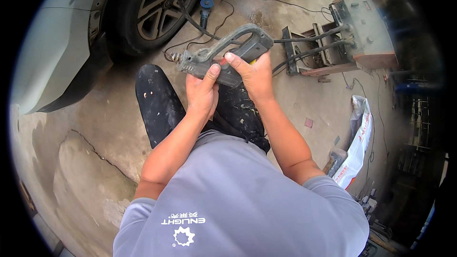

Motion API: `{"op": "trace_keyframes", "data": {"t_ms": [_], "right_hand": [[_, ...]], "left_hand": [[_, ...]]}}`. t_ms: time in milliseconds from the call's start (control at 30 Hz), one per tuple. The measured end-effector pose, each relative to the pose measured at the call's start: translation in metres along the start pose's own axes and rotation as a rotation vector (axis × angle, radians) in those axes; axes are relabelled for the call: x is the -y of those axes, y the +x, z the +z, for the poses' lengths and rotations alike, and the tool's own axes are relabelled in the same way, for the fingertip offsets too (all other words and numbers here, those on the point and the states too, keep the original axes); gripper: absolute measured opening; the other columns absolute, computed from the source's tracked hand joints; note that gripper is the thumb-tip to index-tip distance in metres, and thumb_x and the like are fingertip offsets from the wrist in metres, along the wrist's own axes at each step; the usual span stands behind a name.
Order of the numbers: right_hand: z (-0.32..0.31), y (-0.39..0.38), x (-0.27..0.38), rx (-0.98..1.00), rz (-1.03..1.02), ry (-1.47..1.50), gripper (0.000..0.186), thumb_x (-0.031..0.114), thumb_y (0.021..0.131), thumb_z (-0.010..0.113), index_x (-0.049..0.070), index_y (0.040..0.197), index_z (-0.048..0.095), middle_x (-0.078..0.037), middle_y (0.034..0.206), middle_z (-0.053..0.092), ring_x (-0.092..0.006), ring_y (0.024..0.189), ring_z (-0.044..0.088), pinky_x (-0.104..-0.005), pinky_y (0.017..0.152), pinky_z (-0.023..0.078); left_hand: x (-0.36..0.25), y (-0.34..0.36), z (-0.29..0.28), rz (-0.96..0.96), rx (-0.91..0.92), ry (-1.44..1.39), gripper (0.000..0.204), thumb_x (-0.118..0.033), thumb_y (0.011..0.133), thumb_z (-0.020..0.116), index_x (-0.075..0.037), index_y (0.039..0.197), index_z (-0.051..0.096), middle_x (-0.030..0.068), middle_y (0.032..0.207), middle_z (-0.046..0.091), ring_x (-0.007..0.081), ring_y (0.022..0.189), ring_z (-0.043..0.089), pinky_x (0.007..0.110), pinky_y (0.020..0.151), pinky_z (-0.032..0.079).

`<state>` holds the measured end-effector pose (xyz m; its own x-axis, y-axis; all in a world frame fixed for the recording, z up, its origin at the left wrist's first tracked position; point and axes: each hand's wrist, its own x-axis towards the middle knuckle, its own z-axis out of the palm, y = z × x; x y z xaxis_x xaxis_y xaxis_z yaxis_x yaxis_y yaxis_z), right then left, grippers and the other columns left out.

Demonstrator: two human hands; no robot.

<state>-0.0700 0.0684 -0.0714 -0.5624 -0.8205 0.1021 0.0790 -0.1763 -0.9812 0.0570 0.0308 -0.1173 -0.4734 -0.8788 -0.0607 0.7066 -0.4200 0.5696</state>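
**Workshop floor, seen from above: holdings and surroundings**

We list first the concrete floor (109, 123), grey, stained and cracked, with a paler patched area toward its lower left edge. Next, the pale car body (52, 43) along the floor's upper left edge, with its tyre and alloy wheel (159, 2) beside it. At the upper right corner we record a boxy grey welding machine (364, 28) on a metal frame, black cables (309, 43) running from it across the floor toward us. A white printed sack (357, 147) lies crumpled near the right edge. A small blue-disc angle grinder (205, 9) rests by the wheel, near the top edge.

In hand: a grey, handle-looped power tool (223, 52), held above our dark, paint-flecked trousers (162, 104), off the floor. Our left hand (202, 90) wraps its underside, thumb up on the body; our right hand (254, 76) grips the rear end, thumb near a red button.
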Motion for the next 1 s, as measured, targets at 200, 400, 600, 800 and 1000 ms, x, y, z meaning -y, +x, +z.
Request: {"op": "trace_keyframes", "data": {"t_ms": [200,400,600,800,1000], "right_hand": [[0.012,-0.002,0.005,-0.085,-0.046,0.011,0.062,0.004,0.083,0.081,-0.001,0.125,0.036,-0.016,0.104,0.066,-0.0206,0.081,0.071,-0.0320,0.074,0.061],[-0.013,0.006,0.000,0.050,-0.022,0.047,0.047,0.014,0.089,0.080,0.000,0.117,0.046,-0.011,0.103,0.065,-0.0174,0.081,0.068,-0.0307,0.074,0.058],[-0.093,0.023,-0.018,0.030,0.034,-0.060,0.042,0.011,0.095,0.069,-0.007,0.130,0.052,-0.007,0.104,0.063,-0.0151,0.080,0.067,-0.0277,0.072,0.056],[-0.107,-0.035,-0.054,0.252,0.056,-0.836,0.055,0.034,0.097,0.072,-0.011,0.129,0.063,-0.021,0.101,0.074,-0.0315,0.093,0.073,-0.0417,0.082,0.056],[-0.063,-0.060,-0.019,0.364,-0.075,-1.005,0.029,0.026,0.098,0.067,0.000,0.086,0.062,-0.024,0.077,0.063,-0.0434,0.080,0.063,-0.0491,0.069,0.047]], "left_hand": [[0.010,-0.010,0.008,0.144,0.035,0.190,0.038,-0.009,0.093,0.076,0.000,0.126,0.062,0.0084,0.122,0.068,0.0190,0.116,0.062,0.036,0.106,0.045],[0.005,-0.009,0.012,0.107,-0.029,0.199,0.038,-0.009,0.093,0.076,0.000,0.126,0.060,0.0091,0.120,0.069,0.0195,0.114,0.063,0.035,0.104,0.047],[-0.007,0.006,-0.013,-0.057,-0.110,0.001,0.039,-0.009,0.095,0.074,0.000,0.129,0.055,0.0133,0.124,0.065,0.0253,0.117,0.065,0.041,0.104,0.052],[-0.002,0.011,-0.041,-0.047,-0.116,-0.019,0.052,-0.014,0.097,0.071,-0.003,0.142,0.048,0.0136,0.139,0.059,0.0313,0.130,0.058,0.052,0.112,0.047],[0.001,0.010,-0.035,-0.046,-0.163,-0.028,0.045,-0.015,0.098,0.071,-0.003,0.136,0.051,0.0136,0.130,0.063,0.0285,0.120,0.063,0.048,0.105,0.052]]}}
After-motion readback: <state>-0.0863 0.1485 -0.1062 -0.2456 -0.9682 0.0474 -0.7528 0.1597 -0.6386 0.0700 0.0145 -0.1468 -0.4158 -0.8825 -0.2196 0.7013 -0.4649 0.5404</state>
